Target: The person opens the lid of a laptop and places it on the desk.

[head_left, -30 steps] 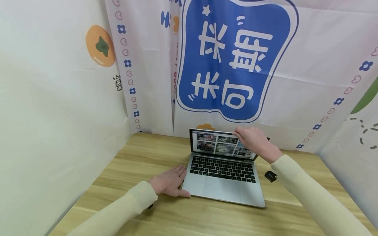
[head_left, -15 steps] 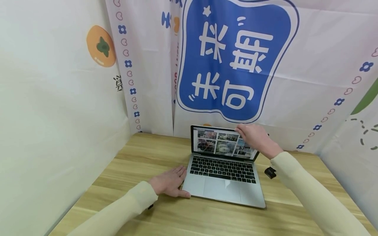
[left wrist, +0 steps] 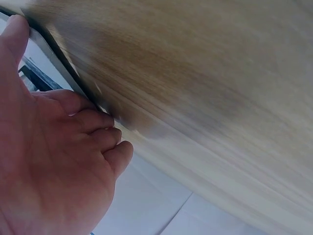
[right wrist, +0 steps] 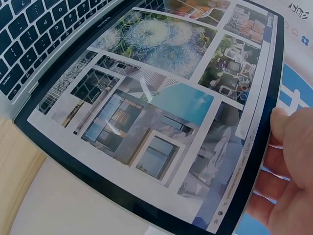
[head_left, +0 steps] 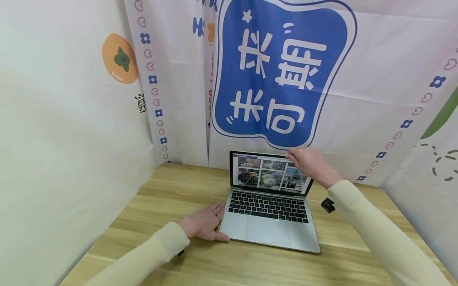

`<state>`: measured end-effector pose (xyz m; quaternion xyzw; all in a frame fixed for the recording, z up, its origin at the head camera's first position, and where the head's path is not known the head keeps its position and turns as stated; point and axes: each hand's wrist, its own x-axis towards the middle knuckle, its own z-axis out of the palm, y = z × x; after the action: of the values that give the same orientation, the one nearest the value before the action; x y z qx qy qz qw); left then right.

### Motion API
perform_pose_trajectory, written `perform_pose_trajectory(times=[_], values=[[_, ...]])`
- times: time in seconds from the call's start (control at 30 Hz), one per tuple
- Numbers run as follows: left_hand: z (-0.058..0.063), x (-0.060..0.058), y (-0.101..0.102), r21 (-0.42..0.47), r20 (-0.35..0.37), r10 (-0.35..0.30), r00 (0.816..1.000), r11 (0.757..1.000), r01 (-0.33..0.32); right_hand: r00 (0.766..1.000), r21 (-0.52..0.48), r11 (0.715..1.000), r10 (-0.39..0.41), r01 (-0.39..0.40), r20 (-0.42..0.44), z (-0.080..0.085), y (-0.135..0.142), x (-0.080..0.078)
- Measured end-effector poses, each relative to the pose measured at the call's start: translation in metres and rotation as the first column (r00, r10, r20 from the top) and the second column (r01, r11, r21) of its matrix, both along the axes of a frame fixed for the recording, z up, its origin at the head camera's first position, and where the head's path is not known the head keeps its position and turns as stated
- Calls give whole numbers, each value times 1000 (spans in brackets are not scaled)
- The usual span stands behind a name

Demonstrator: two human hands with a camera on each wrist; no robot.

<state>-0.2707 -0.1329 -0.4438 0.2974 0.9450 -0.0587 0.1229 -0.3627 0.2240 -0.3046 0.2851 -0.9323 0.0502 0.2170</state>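
Observation:
A silver laptop (head_left: pixel 268 230) stands unfolded on the wooden table, its screen (head_left: pixel 258 176) lit with a grid of pictures. At the top edge of the lid, toward the right, my right hand (head_left: pixel 310 163) grips with thumb in front and fingers behind. The right wrist view has the thumb and fingers of that hand (right wrist: pixel 288 166) on the screen's dark border (right wrist: pixel 244 188). My left hand (head_left: pixel 204 223) lies beside the base's left side, thumb at the front corner. Up close, the left hand's fingers (left wrist: pixel 90 117) touch the base's edge (left wrist: pixel 63 61).
The wooden table (head_left: pixel 171 190) spreads around the laptop. Behind it hangs a white cloth with a blue sign (head_left: pixel 279 75); another white cloth wall (head_left: pixel 71 151) rises at the left. A small black piece (head_left: pixel 327 205) shows by the right sleeve.
The lid has tilted further back, mostly in the first half second, and my right hand has risen slightly with it. My left hand and the laptop's base have stayed in place.

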Motion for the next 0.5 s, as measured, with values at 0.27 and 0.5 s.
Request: perform_pose_trajectory(times=[0.27, 0.5], values=[[-6, -1, -2, -2, -1, 4, 1000, 1000, -4, 1000, -17, 1000, -6, 7, 15, -2, 4, -6], [-3, -1, -1, -9, 1, 13, 1000, 1000, -13, 999, -18, 999, -26, 26, 23, 0, 6, -11]])
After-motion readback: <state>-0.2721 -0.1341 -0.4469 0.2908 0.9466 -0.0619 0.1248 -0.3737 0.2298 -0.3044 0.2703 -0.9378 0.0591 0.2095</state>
